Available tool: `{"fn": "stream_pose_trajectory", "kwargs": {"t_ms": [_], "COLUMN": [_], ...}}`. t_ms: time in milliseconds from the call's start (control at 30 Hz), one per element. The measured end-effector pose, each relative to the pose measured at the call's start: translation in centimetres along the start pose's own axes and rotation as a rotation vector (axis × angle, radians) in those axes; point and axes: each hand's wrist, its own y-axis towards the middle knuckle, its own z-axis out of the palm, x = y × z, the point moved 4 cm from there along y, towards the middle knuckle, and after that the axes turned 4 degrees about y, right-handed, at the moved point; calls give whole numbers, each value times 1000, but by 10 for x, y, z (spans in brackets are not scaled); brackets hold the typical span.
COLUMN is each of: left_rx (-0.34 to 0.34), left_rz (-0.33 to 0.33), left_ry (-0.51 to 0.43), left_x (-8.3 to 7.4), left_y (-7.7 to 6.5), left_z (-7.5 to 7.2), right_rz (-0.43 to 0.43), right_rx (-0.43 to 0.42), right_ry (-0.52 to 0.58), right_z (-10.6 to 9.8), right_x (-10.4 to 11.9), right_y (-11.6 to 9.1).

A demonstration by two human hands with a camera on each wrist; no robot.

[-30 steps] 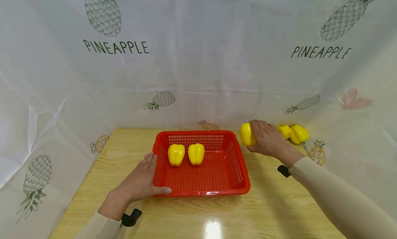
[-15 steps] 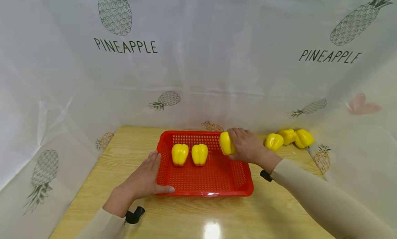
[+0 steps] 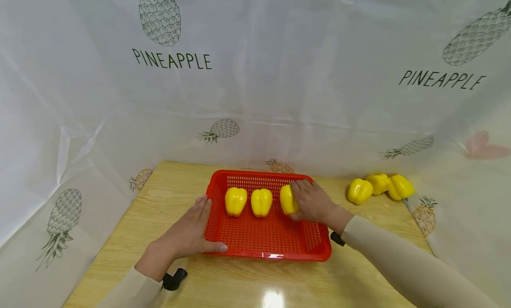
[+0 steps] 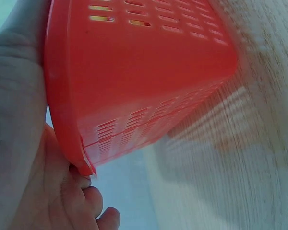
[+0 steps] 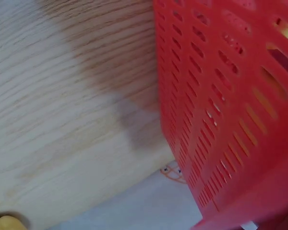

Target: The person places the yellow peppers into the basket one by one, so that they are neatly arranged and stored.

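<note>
My right hand [image 3: 313,202] grips a yellow bell pepper [image 3: 287,200] inside the red basket [image 3: 275,256], at its right side. Part of that pepper is hidden by the hand. Two more yellow bell peppers, a left one [image 3: 236,201] and a middle one [image 3: 261,203], stand apart in a row to its left. On the basket's left rim rests my left hand [image 3: 187,230], fingers straight along the side and thumb at the front corner. The left wrist view shows this hand [image 4: 53,191] against the basket's outer wall [image 4: 149,62]. In the right wrist view the basket wall [image 5: 206,86] hides the right hand.
Three yellow bell peppers lie together at the back right of the wooden table [image 3: 223,281]: a near one [image 3: 360,191], a middle one [image 3: 378,183] and a far one [image 3: 401,187]. A pineapple-print sheet [image 3: 279,99] hangs behind the table and along its sides.
My right hand has carried a bell pepper leftward from the back right and lowered it into the basket beside the other two. The left hand keeps its place on the rim.
</note>
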Motion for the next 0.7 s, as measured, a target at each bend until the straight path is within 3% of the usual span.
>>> {"fn": "stream_pose_trajectory", "kwargs": {"t_ms": [300,433,700], "left_rx": [-16,-13,-1], "left_rz": [42,37,25], "left_ry": [4,13,3], "left_x": [-4,-3,-4], "left_y": [-3,-2,-2], "left_z": [-1,-2,-2], "right_rz": [33,22,10], "right_rx": [62,54,135], "right_ry": [19,-14,-83], "right_z": [19,24,29], "right_x": [7,9,11], "right_y": [6,8,11]}}
